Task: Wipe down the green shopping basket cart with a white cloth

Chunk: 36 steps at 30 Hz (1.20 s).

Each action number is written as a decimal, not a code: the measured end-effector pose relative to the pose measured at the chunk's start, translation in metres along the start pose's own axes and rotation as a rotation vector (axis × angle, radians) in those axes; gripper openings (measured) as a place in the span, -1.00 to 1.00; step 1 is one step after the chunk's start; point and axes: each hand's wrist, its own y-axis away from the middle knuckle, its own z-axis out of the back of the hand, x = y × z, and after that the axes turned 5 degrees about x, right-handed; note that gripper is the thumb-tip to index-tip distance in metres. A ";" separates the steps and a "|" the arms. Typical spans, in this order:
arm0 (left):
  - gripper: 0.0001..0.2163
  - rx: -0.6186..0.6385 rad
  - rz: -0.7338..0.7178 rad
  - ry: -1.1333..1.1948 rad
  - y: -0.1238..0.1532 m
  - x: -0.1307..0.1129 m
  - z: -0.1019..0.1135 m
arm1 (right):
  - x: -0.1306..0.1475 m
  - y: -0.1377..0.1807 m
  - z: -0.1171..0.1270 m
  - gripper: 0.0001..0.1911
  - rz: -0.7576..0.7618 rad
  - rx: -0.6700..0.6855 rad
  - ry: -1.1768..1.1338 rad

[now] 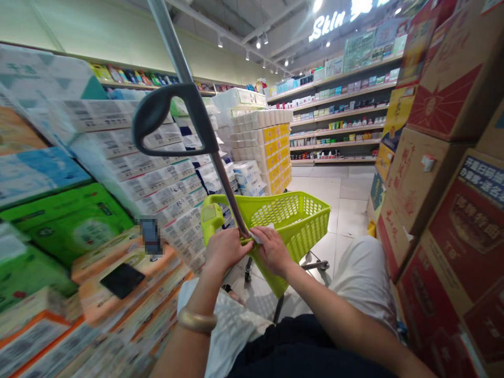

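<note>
A metal pole (226,184) with a dark grey loop handle (202,126) slants up from my lap past the top of the view. Wrapped round its lower part, my left hand (228,252) is closed and steadies it. My right hand (271,249) is closed beside it, pressing a small white tissue (258,235) against the pole; the fingers cover most of the tissue. Just beyond both hands stands a lime-green shopping cart (305,231) with a perforated basket. Its handle end is close to my left hand.
Stacked tissue packs (161,178) rise on the left. A black flat device (122,280) and a blurred-out phone-like item (151,236) lie on orange packs. Cardboard cartons (417,178) wall the right side. Stocked shelves (338,113) stand at the back beyond the tiled floor (326,184).
</note>
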 end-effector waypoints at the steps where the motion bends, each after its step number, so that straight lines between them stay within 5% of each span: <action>1: -0.68 0.002 0.003 0.004 0.000 0.000 0.000 | -0.005 0.002 0.002 -0.41 -0.027 -0.002 0.024; 6: -0.68 -0.001 0.000 0.015 0.000 0.000 0.000 | -0.012 0.002 0.002 -0.53 -0.212 -0.051 0.080; 14: -0.68 -0.006 -0.008 0.014 0.001 0.000 0.000 | 0.006 -0.007 -0.002 -0.45 -0.031 0.043 0.066; 20: -0.69 0.007 -0.001 0.036 0.001 0.000 0.001 | -0.010 -0.001 0.002 -0.55 -0.167 -0.064 0.093; 28: -0.70 -0.017 -0.027 0.020 0.001 0.000 -0.001 | 0.007 -0.009 0.000 -0.45 -0.026 0.044 0.027; 36: -0.68 0.017 0.007 0.019 0.001 -0.002 0.002 | -0.010 -0.006 0.005 -0.56 -0.186 -0.002 0.035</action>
